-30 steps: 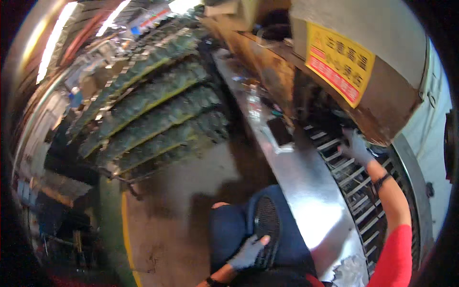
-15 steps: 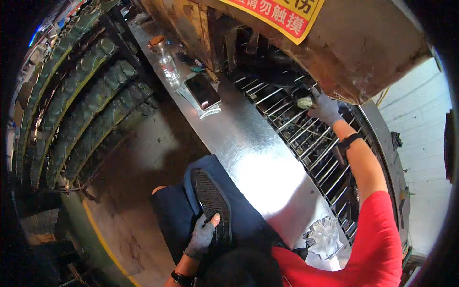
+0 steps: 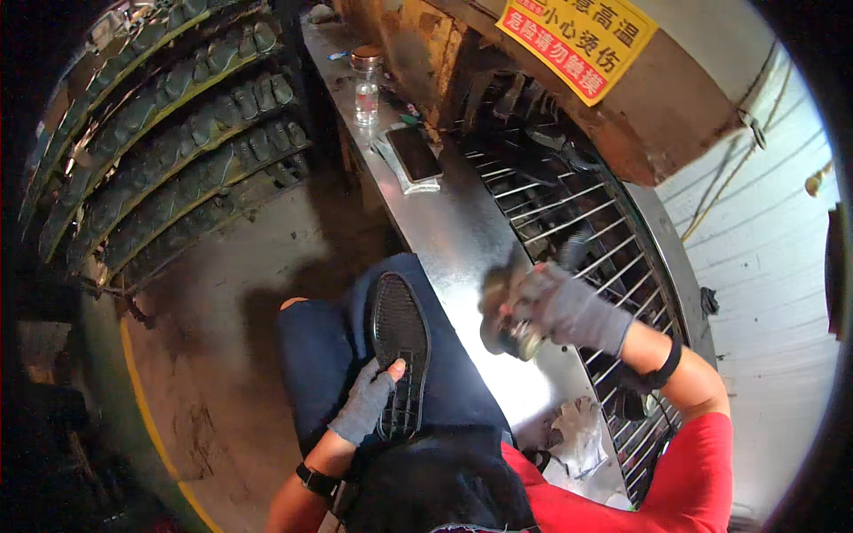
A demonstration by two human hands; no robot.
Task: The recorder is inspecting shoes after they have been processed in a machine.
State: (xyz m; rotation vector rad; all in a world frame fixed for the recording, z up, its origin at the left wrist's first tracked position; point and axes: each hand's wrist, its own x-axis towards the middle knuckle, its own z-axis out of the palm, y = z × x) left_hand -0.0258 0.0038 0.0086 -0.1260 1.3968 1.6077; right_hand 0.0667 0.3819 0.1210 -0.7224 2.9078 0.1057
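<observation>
My left hand (image 3: 363,401), in a grey glove with bare thumb tip, grips a black shoe sole (image 3: 399,324) by its lower side. The sole lies over my dark blue lap, its gridded hollows showing toward the heel. Above the bright metal ledge (image 3: 458,233), my gloved right hand (image 3: 569,306) is closed round a dark object (image 3: 499,311) with a pale greenish, shiny end. Motion smears that object, so its exact kind cannot be made out.
Beyond the ledge runs a barred metal conveyor (image 3: 613,233) with dark pieces on it, under a rusty hood (image 3: 684,133) bearing a yellow-red sign. A phone (image 3: 414,155) and a glass bottle (image 3: 366,93) stand along the ledge; crumpled cloth (image 3: 577,435) lies nearer. Shoe racks (image 3: 178,133) fill the left.
My right hand has come back from the far conveyor to above the ledge, bringing the dark object nearer. My left hand still grips the sole. The view has shifted.
</observation>
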